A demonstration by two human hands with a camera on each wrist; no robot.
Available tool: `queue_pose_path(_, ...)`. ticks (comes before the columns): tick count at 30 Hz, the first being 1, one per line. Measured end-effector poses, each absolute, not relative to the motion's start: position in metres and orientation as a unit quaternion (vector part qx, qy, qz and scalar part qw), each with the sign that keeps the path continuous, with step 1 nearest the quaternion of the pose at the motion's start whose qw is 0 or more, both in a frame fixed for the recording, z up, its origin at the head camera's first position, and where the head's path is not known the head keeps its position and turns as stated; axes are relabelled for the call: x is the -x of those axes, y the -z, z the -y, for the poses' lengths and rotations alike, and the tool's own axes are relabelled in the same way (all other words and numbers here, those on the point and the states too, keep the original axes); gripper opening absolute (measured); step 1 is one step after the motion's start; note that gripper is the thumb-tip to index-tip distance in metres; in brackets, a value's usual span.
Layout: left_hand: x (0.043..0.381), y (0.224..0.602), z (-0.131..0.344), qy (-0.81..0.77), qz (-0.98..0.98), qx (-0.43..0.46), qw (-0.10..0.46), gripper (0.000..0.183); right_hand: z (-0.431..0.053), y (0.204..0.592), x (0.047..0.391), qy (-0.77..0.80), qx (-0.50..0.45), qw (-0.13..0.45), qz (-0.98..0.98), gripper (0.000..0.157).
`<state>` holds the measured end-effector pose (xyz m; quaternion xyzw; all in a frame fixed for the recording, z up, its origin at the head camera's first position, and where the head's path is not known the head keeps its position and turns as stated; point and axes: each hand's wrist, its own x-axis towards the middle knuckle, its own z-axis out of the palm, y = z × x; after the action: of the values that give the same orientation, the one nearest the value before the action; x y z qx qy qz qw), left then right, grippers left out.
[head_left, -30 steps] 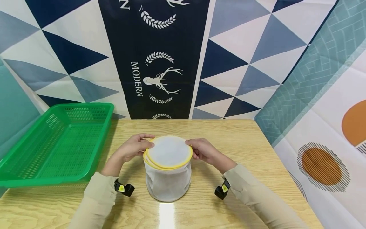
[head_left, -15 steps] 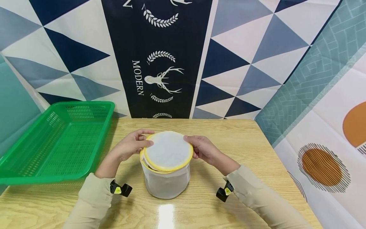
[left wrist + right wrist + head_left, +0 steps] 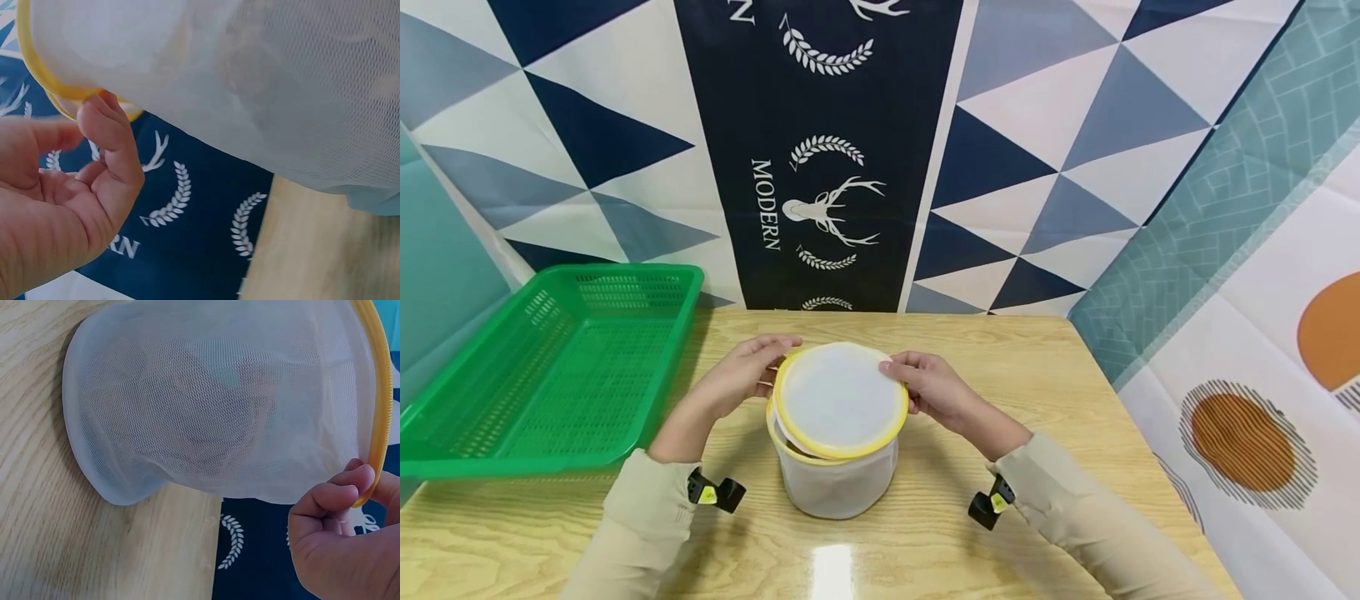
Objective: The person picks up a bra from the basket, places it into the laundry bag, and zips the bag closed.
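Observation:
A white mesh laundry bag (image 3: 842,479), shaped like a drum, stands upright on the table. Its round lid (image 3: 842,400) has a yellow zipper edge and sits raised at the front left, leaving a gap above the lower yellow rim. My right hand (image 3: 928,387) pinches the lid's edge on the right, thumb on top. In the right wrist view, the fingers (image 3: 331,494) curl under the zipper edge. At the left rim is my left hand (image 3: 741,375), its thumb off the lid. Its bent index finger (image 3: 109,125) touches the yellow edge in the left wrist view.
A green plastic basket (image 3: 658,400) with perforated sides stands at the table's left. The wooden table (image 3: 1000,358) meets a patterned wall covering (image 3: 820,125) at the back. Another printed sheet (image 3: 1232,350) hangs along the right side.
The lid has lifted and shifted right over the bag's body, widening the gap at the front left. My left thumb has come off the lid; my right hand keeps its pinch.

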<state>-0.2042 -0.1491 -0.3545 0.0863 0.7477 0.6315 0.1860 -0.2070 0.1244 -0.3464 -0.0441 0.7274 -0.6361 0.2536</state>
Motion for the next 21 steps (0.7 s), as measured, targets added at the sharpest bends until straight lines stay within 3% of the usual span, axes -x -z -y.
queue_pose_path(8, 0.224, 0.371, 0.142, -0.641, -0.734, -0.094, 0.203, 0.035, -0.125, 0.349, 0.204, 0.642, 0.060, 0.256, -0.720, 0.034)
queue_pose_path(15, 0.235, 0.378, 0.130, -0.598, -0.757, -0.171, 0.200, 0.048, -0.125, 0.347, 0.202, 0.650, 0.056, 0.264, -0.711, 0.032)
queue_pose_path(21, 0.240, 0.381, 0.128, -0.605, -0.749, -0.188, 0.196, 0.045, -0.127, 0.345, 0.201, 0.654, 0.068, 0.266, -0.705, 0.036)
